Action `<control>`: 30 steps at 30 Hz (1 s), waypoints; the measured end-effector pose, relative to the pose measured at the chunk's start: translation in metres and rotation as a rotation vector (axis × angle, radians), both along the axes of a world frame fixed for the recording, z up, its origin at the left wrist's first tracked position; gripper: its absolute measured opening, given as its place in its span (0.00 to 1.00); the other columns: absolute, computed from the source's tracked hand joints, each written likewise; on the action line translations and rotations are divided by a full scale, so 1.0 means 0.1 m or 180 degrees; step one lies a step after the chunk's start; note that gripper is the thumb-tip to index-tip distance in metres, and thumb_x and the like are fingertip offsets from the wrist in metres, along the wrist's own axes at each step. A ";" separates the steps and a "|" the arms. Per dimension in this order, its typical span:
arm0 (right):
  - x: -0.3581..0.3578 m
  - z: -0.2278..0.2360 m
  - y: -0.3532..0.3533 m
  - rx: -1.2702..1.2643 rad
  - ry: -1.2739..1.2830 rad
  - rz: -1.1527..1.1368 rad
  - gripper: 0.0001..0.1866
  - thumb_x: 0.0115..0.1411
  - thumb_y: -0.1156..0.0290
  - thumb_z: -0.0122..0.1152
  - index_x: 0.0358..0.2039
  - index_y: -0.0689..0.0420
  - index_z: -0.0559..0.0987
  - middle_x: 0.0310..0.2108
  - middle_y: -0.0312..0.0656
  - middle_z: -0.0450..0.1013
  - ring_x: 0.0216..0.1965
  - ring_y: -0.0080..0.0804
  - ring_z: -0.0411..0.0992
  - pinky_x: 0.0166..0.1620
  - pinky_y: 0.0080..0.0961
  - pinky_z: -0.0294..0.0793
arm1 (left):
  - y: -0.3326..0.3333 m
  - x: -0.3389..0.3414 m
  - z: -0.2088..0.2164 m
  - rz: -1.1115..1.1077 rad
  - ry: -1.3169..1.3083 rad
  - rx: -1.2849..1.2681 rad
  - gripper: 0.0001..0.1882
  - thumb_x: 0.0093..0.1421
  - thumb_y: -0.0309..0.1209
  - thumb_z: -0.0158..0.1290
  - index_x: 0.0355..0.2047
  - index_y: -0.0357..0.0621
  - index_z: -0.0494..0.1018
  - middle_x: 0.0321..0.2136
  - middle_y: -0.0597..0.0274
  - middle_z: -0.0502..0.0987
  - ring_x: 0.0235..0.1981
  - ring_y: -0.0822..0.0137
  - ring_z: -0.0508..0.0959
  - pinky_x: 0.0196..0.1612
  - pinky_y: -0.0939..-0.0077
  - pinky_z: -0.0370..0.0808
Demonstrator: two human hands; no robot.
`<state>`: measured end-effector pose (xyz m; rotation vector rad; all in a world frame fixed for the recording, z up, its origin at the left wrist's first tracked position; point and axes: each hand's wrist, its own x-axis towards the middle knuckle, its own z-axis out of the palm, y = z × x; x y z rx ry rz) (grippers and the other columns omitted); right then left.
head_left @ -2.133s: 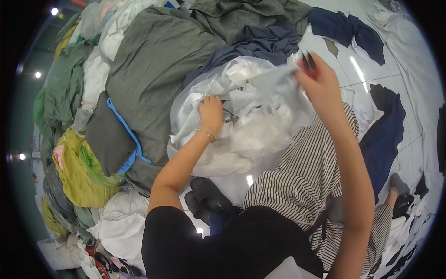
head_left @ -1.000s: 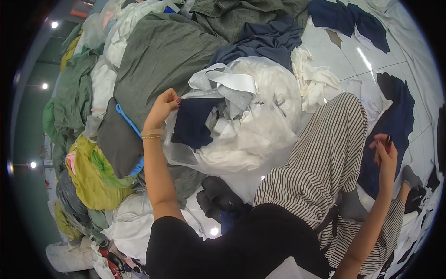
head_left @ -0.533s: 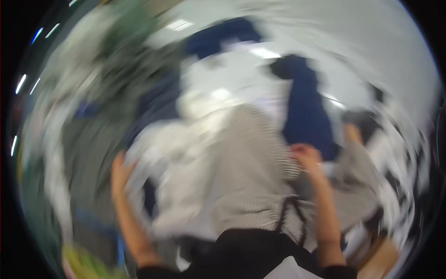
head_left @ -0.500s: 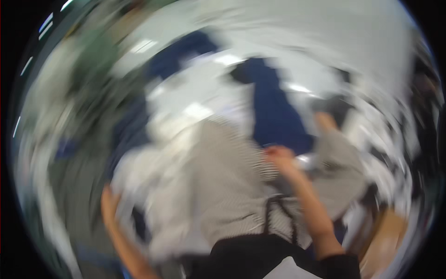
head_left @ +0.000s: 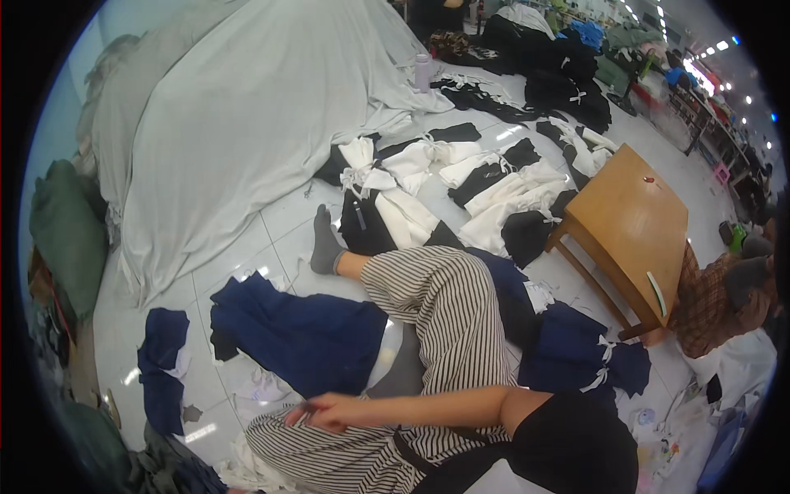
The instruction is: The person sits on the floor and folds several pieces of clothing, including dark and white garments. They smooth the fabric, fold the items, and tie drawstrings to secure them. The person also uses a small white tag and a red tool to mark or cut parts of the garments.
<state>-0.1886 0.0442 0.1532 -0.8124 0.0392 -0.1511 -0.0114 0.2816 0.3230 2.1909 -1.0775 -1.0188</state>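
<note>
My right hand (head_left: 329, 412) reaches leftward across my striped trouser leg, its fingers curled together. A small dark bit shows at the fingertips, too unclear to name. Just beyond this hand a navy garment (head_left: 304, 329) lies spread on the tiled floor. To its left is a smaller folded navy piece (head_left: 162, 362) with a white patch. On the other side of my legs rests a navy garment with white ties (head_left: 568, 346). My left hand does not show.
Black and white garments (head_left: 411, 218) lie in rows ahead. A low wooden table (head_left: 629, 222) stands at right, beside a person in checked clothing (head_left: 704, 300). A large pale sheet (head_left: 263, 123) covers a mound at far left; a purple bottle (head_left: 422, 72) stands beside it.
The view has swung to the right from a blurred one, bringing in the wooden table and garment rows. My left hand has left the picture; my right arm now lies across my leg.
</note>
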 end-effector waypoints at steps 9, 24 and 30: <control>-0.39 -0.01 -0.10 0.0606 0.0079 0.0464 0.13 0.67 0.62 0.54 0.45 0.57 0.71 0.24 0.26 0.60 0.16 0.14 0.52 0.19 0.14 0.49 | -1.18 -0.52 0.31 0.0839 0.2006 -0.1458 0.31 0.60 0.24 0.56 0.63 0.37 0.60 0.33 0.67 0.75 0.15 0.83 0.59 0.19 0.90 0.61; -1.80 0.08 -1.16 -0.0984 0.0334 0.0514 0.07 0.55 0.71 0.66 0.30 0.58 0.76 0.23 0.29 0.69 0.20 0.12 0.60 0.23 0.13 0.56 | -0.32 0.79 -0.37 0.2219 0.0708 -0.2879 0.23 0.64 0.29 0.51 0.58 0.37 0.66 0.30 0.62 0.72 0.24 0.76 0.65 0.26 0.82 0.62; -1.81 0.01 -1.08 -0.0538 0.0697 -0.0611 0.08 0.62 0.67 0.57 0.37 0.57 0.72 0.24 0.31 0.68 0.19 0.13 0.59 0.22 0.14 0.55 | -0.19 0.80 -0.49 0.2205 -0.0233 -0.2007 0.21 0.65 0.30 0.51 0.57 0.36 0.67 0.32 0.59 0.73 0.27 0.75 0.67 0.26 0.81 0.64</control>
